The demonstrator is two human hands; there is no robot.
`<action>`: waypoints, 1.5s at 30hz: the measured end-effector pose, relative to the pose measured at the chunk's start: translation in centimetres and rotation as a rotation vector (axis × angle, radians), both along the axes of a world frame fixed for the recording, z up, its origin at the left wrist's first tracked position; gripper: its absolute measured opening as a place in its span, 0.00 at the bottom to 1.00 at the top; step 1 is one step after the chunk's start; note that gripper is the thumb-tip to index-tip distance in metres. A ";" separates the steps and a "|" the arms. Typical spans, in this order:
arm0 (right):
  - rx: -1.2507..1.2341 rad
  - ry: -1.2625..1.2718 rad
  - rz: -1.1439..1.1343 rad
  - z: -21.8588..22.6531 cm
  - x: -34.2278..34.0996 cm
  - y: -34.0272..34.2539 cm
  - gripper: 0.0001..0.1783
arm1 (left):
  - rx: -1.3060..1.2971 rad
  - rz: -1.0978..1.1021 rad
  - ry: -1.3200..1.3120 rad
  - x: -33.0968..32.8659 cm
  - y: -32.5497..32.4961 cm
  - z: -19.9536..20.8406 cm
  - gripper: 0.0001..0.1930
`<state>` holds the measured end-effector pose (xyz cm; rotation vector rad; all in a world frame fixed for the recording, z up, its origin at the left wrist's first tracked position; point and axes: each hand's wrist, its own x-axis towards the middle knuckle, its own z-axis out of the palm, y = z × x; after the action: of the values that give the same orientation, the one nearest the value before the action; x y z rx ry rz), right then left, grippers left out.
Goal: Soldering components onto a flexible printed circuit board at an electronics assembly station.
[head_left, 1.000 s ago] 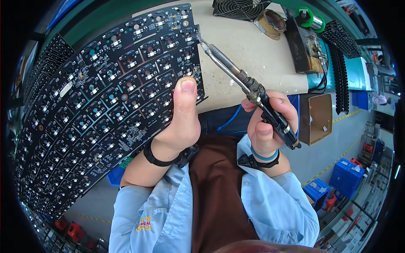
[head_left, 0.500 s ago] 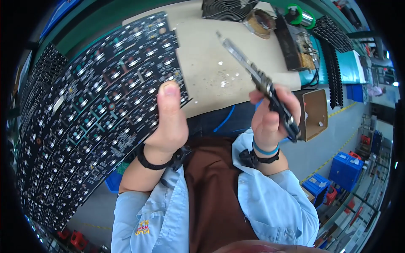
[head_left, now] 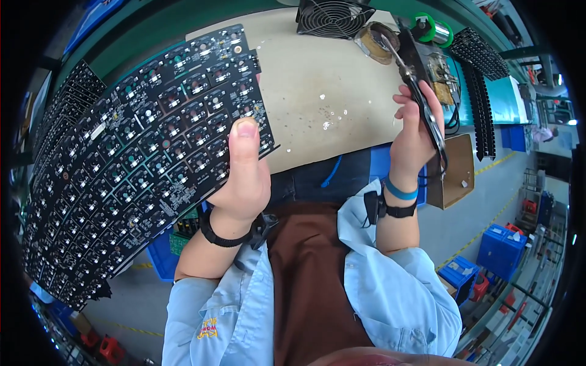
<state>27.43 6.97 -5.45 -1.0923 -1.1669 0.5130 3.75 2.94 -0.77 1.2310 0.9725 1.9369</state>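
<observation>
My left hand (head_left: 246,165) grips the near right edge of a large black circuit board (head_left: 152,152), its thumb pressed on the top face. The board is held tilted up at the left and carries rows of small components. The fingers beneath it are mostly hidden. In my right hand (head_left: 415,131) is a soldering iron (head_left: 425,104), dark at the handle with a thin metal shaft. Its tip reaches the mouth of a round, amber-stained tin (head_left: 375,44) at the back right. Whether the tip touches the contents I cannot tell.
A black fan (head_left: 334,18) stands behind the beige work surface (head_left: 305,79), where bright specks are scattered. Right of the tin are a soldering-iron stand (head_left: 441,79), a green solder reel (head_left: 434,29) and stacked dark boards (head_left: 479,52). A cardboard box (head_left: 455,177) sits below the bench's right end.
My right hand has moved right and away from me, swinging the soldering iron's tip from over the mat to the round tin. The circuit board has shifted only slightly in my left hand.
</observation>
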 end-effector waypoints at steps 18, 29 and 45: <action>0.237 0.190 0.471 0.7 -7.5 -4.3 0.33 | -0.003 -0.026 0.161 -2.1 -0.4 -1.2 0.29; 0.268 0.177 0.512 0.4 -7.5 -4.1 0.33 | -0.036 -0.029 0.112 -2.0 -0.7 -1.4 0.28; 0.260 0.181 0.523 0.5 -7.4 -4.1 0.33 | -0.022 -0.028 0.225 -2.6 -0.5 -1.6 0.29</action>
<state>20.02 2.83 -4.90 -0.4996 -1.3157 0.8193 1.15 2.41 -2.33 1.4655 1.0795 1.7884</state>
